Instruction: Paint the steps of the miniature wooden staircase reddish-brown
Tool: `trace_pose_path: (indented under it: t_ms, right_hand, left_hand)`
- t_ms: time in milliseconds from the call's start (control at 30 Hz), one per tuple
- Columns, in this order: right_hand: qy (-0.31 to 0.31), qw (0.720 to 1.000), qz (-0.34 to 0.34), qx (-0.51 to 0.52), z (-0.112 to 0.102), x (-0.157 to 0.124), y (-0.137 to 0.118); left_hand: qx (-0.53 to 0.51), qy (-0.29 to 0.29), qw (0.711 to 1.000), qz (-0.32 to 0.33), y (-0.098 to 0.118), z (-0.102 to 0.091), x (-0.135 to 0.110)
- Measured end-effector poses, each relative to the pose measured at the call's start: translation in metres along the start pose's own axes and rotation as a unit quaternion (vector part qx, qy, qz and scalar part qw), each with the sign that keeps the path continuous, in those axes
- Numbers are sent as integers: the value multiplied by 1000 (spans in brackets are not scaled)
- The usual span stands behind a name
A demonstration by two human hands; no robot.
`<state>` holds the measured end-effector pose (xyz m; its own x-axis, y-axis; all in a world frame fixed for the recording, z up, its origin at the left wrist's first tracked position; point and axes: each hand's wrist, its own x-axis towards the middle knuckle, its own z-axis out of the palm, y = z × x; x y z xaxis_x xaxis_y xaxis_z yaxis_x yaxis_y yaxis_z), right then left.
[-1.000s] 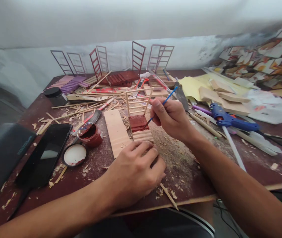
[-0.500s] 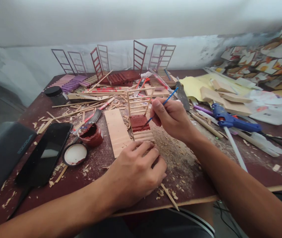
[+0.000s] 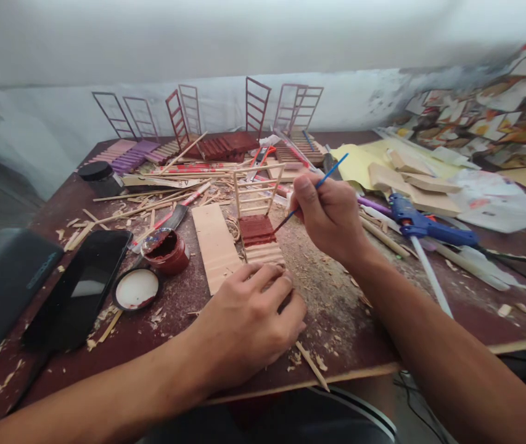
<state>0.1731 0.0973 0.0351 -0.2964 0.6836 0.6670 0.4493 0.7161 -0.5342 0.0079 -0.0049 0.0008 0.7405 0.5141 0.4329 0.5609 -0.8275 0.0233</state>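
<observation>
One table (image 3: 177, 311) bears the model chair (image 3: 257, 228). The left hand (image 3: 256, 308) covers its near end, fingertips hidden; whether they clamp, I cannot tell. The right hand (image 3: 325, 213) is right of the chair, the paint jar (image 3: 168, 256) left of it. The brush (image 3: 332, 171), pinched by the right hand, slants to its partly red seat: light strokes along each slat should coat evenly.

Left hand (image 3: 256, 314) curled palm-down, right hand (image 3: 327, 213) pinching

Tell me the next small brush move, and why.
Probably draw the blue brush onto the bare slats beside the left hand: they look unpainted, unlike the red part behind, and the right hand holds the tip near that red edge.
</observation>
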Motion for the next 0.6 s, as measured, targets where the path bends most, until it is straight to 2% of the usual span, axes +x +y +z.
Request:
trace_pose_path:
  t_ms: [233, 367, 433, 533, 600]
  right_hand:
    - [26, 999, 5, 28, 1, -1, 0]
    - [50, 995, 34, 77, 0, -2, -1]
    - [64, 991, 48, 110, 0, -3, -1]
    - [73, 982, 67, 158, -1, -3, -1]
    - [77, 977, 73, 185, 0, -3, -1]
  left_hand:
    - [1, 2, 1000, 1, 1, 0, -1]
    - [-27, 36, 999, -14, -2, -6, 0]
    - [-38, 78, 995, -55, -8, -12, 1]
    - [-34, 136, 979, -151, -21, -18, 3]
    - [-29, 137, 972, -191, -27, -19, 4]
